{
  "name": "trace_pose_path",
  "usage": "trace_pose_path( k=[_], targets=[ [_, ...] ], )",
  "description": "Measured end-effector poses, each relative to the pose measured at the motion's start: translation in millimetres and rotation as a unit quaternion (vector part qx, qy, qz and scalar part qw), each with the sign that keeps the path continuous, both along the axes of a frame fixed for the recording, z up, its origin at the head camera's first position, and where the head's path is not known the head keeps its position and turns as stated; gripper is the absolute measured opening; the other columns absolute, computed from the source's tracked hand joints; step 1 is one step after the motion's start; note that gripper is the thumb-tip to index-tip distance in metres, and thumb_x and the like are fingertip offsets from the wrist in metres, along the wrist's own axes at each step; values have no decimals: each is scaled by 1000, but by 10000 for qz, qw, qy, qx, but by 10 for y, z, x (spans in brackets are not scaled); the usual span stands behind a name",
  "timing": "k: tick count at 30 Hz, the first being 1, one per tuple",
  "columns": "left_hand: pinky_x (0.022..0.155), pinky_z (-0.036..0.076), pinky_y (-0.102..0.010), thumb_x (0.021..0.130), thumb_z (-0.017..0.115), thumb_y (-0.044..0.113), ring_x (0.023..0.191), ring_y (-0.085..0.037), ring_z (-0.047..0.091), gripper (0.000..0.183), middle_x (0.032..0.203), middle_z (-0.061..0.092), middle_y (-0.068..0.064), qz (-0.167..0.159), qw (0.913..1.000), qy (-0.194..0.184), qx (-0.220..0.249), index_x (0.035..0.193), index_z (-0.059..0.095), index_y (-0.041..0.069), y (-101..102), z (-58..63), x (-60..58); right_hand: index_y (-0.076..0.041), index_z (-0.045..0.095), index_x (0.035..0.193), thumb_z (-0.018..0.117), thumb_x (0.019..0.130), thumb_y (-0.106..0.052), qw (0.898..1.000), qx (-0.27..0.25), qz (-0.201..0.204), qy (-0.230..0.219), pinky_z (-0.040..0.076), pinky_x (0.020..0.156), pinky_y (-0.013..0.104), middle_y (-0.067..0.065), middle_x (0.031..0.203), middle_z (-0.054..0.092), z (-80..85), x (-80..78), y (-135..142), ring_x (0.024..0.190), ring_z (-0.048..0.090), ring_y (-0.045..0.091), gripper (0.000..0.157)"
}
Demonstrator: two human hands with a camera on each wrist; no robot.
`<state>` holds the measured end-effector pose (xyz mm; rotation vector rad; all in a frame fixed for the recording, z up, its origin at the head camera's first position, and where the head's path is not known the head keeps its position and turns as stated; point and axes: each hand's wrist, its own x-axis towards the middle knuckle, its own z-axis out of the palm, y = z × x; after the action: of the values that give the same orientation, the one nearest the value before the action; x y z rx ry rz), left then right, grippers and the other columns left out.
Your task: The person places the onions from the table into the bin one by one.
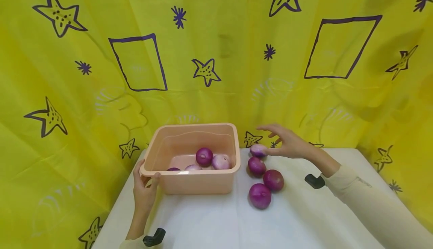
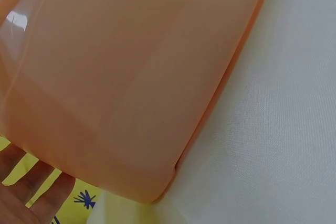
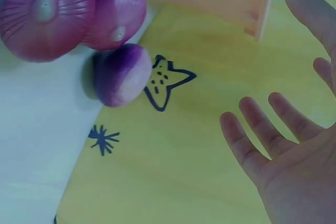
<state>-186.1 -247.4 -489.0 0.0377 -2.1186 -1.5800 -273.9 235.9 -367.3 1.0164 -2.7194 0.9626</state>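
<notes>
A peach plastic bin (image 1: 196, 183) stands on the white table with several onions inside, among them a dark purple onion (image 1: 204, 156) and a paler onion (image 1: 221, 162). My left hand (image 1: 144, 190) grips its front left corner, thumb at the front rim and fingers along the left side. In the left wrist view the bin wall (image 2: 115, 87) fills most of the picture. My right hand (image 1: 287, 142) hovers with spread fingers by the rearmost, purple-and-white onion (image 1: 258, 150); the right wrist view shows a gap between the palm and this onion (image 3: 123, 75).
Three more red onions lie right of the bin: one (image 1: 256, 166) behind, one (image 1: 273, 180) to the right, one (image 1: 260, 196) in front. A yellow curtain (image 1: 233, 102) with drawn stars hangs right behind the white tabletop (image 1: 209, 222) and down both sides.
</notes>
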Motion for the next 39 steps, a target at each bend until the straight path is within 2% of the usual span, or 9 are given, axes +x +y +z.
trace_pose_path(
  k=[9,15,22,26,30,35,39],
  targets=[
    [91,45,-8,101,65,17,135,-40,50,73,161,38,-9,-30,10000,-11,-3,160,24,24,5,1,0,-13,53,147,87,84,-21,9999,-94,27,-89,58,85,56,16,143,55,-228,94,90,109,63,35,72],
    [92,45,-9,100,66,18,136,-39,49,74,161,38,-7,-54,10000,-25,50,161,24,26,11,27,9,-11,50,149,85,86,-24,9980,-97,50,-618,57,84,52,17,143,53,-483,183,179,112,61,36,73],
    [92,45,-9,101,66,15,135,-40,50,74,160,38,-9,-96,9999,6,56,161,23,25,-5,0,-2,-6,45,150,82,89,-24,9932,-35,167,-1148,57,83,57,26,146,49,-797,297,303,111,62,46,74],
    [91,46,-8,100,66,15,135,-41,50,74,160,39,-10,-80,10000,-1,31,161,24,25,-16,-6,-7,-8,47,147,81,90,-24,9900,-31,318,-1371,57,83,56,26,143,51,-930,351,344,108,64,40,69],
    [88,46,-7,100,66,14,133,-42,51,73,158,40,-11,-60,10000,-19,37,160,26,25,-27,5,-15,-7,51,143,82,89,-19,9883,-42,487,-1447,58,84,50,24,139,55,-1029,392,366,103,65,33,64],
    [88,47,-6,100,66,15,133,-41,51,74,158,40,-10,-56,10000,-63,34,160,25,25,-33,12,-19,-7,52,141,82,87,-11,9876,-34,610,-1447,59,82,41,20,138,56,-1103,424,371,99,64,27,62],
    [88,47,-7,100,66,15,133,-41,52,73,158,40,-10,-41,10000,-70,48,160,26,25,-36,-2,-21,-9,52,141,81,86,-8,9880,-50,579,-1431,59,81,40,20,138,56,-1125,432,365,97,64,24,62]
  ],
)
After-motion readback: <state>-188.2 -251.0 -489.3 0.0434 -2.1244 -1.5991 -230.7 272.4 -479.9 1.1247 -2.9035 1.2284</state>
